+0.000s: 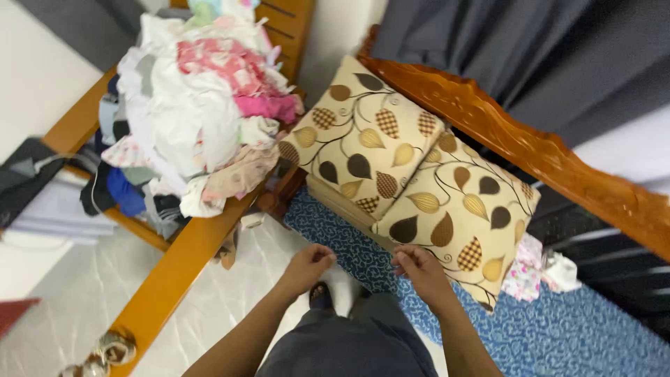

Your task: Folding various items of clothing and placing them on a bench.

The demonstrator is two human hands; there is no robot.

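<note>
Reaching forward over the blue patterned bed cover (pixel 558 335), both hands sit close together at its near edge. The left hand (pixel 307 267) is curled loosely, and I cannot tell whether it holds anything. The right hand (pixel 419 269) pinches the cover's edge just below the nearer leaf-print cushion (pixel 460 213). A heap of clothes (pixel 195 112) lies to the left on a wooden frame (pixel 174 269).

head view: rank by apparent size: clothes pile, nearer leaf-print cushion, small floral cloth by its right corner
1. clothes pile
2. nearer leaf-print cushion, clearly smaller in frame than the pile
3. small floral cloth, by far the smallest; partly hidden behind the cushion, so its full extent is unclear
</note>
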